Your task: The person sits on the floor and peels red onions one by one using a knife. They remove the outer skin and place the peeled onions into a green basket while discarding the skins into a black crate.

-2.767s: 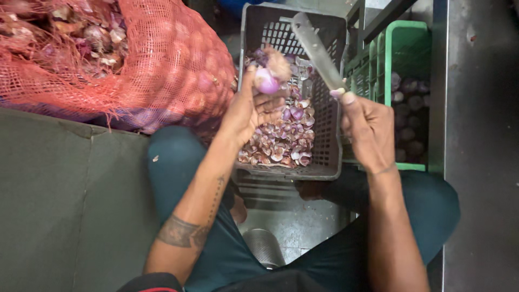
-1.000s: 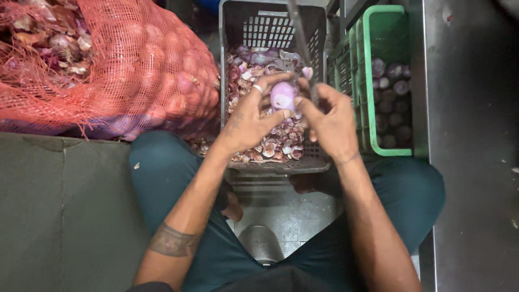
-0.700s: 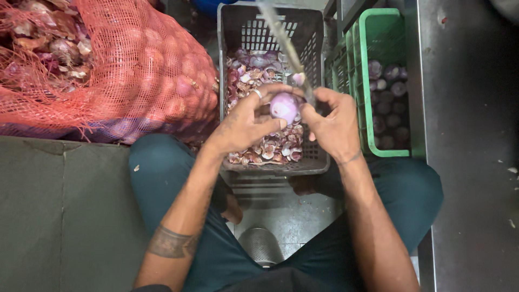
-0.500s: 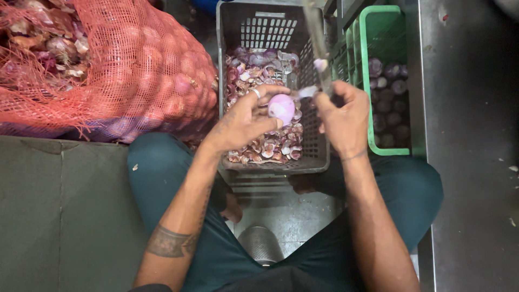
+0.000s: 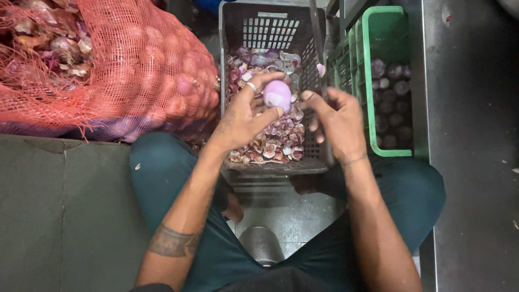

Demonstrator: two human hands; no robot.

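Note:
My left hand (image 5: 243, 116) holds a peeled purple onion (image 5: 277, 94) between thumb and fingers over the grey crate (image 5: 232, 32), which is full of onion skins (image 5: 270, 143). My right hand (image 5: 338, 121) is just right of the onion, gripping a knife whose long blade (image 5: 315, 30) points up and away. A small piece of skin (image 5: 320, 69) sticks near the blade.
A red mesh sack of onions (image 5: 124, 70) lies at the left. A green crate (image 5: 403, 81) with peeled onions stands at the right, beside a steel surface (image 5: 476, 135). A steel pot (image 5: 262, 246) sits on the floor between my knees.
My right hand worked the knife at the onion, then pulled slightly off to the right. The onion now looks bare of skin and sits a little higher in my left hand.

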